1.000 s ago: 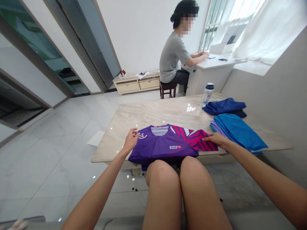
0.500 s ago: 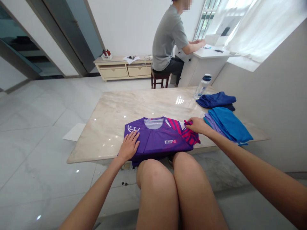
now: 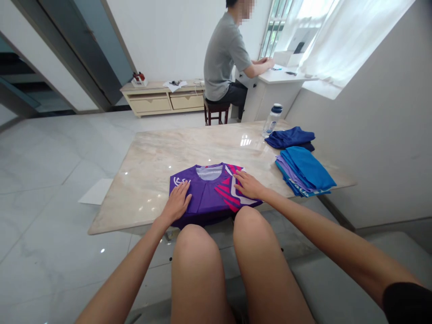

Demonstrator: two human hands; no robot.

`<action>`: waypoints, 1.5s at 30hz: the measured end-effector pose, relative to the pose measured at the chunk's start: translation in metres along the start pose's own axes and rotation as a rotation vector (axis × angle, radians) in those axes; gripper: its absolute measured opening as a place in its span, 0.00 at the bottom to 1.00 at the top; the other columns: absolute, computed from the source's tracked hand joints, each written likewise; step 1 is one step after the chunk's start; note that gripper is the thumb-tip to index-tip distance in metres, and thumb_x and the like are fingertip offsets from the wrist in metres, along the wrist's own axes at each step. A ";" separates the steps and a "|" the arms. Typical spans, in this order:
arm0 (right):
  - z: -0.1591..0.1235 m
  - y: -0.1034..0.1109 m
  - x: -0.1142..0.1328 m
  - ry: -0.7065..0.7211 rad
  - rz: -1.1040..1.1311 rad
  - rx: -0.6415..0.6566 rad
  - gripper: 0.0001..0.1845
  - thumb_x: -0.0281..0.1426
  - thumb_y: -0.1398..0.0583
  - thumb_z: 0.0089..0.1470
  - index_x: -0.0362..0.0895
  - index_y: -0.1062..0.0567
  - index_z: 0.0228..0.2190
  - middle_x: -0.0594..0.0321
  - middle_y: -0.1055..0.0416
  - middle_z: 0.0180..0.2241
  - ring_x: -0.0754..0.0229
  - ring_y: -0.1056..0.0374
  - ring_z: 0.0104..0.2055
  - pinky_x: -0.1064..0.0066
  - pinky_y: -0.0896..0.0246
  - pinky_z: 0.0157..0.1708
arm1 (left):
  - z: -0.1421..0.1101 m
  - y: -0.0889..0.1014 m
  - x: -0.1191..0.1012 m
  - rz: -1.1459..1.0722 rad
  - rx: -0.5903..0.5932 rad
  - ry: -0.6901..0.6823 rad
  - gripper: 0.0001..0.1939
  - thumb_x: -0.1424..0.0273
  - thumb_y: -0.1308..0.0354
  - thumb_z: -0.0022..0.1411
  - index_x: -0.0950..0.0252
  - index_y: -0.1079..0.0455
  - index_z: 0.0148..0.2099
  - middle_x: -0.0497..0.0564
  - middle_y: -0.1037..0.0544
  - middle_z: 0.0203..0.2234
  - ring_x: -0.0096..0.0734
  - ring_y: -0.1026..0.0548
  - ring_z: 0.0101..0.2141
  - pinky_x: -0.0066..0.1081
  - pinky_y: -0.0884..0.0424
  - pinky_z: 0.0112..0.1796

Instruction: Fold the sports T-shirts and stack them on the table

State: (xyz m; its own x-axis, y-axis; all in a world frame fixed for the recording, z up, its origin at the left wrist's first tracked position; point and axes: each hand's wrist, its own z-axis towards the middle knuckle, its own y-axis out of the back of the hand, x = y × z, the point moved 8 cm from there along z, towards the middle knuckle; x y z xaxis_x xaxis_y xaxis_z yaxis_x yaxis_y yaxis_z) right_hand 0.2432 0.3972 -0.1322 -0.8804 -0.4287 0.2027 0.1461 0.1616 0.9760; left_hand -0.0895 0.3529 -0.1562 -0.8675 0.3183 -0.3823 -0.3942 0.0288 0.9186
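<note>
A purple jersey with pink and white stripes lies at the near edge of the marble table, its lower part hanging over the edge. My left hand rests flat and open on the jersey's left side. My right hand lies open on the pink striped sleeve, which is folded in over the jersey's right side. My bare knees are just below the table edge.
A stack of folded blue and purple clothes sits at the table's right, a dark blue garment and a water bottle behind it. Another person sits at a white desk by the window. White paper lies on the floor.
My right hand has carried the pink sleeve from the far right inward over the jersey and now presses it flat. My left hand moved from the shoulder down onto the left side.
</note>
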 end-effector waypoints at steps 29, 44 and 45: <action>0.151 0.013 -0.092 -0.169 0.115 0.262 0.29 0.42 0.26 0.57 0.41 0.20 0.55 0.47 0.20 0.56 0.44 0.23 0.56 0.64 0.29 0.55 | 0.136 0.034 0.107 -0.184 0.220 0.419 0.24 0.53 0.26 0.47 0.60 0.24 0.42 0.50 0.18 0.35 0.44 0.19 0.39 0.34 0.26 0.40; 0.130 0.118 -0.064 -0.371 -0.003 -0.099 0.18 0.37 0.34 0.63 0.43 0.14 0.51 0.44 0.17 0.51 0.43 0.21 0.52 0.62 0.27 0.49 | 0.135 0.135 0.079 0.011 -0.035 0.421 0.09 0.61 0.31 0.56 0.60 0.23 0.33 0.52 0.17 0.31 0.45 0.20 0.38 0.33 0.33 0.37; 0.142 0.128 -0.065 -0.399 0.009 -0.158 0.17 0.37 0.34 0.63 0.43 0.14 0.50 0.44 0.17 0.50 0.42 0.21 0.52 0.60 0.27 0.49 | 0.150 0.146 0.082 0.024 -0.068 0.431 0.09 0.62 0.31 0.57 0.61 0.22 0.35 0.52 0.17 0.32 0.45 0.20 0.38 0.33 0.33 0.37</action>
State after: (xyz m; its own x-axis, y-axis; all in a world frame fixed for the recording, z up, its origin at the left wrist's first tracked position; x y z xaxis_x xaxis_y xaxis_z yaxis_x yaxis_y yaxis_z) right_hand 0.2551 0.5718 -0.0320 -0.9798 -0.0459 0.1944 0.1941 0.0126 0.9809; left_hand -0.1727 0.5249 -0.0381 -0.9183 -0.1071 -0.3811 -0.3789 -0.0406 0.9245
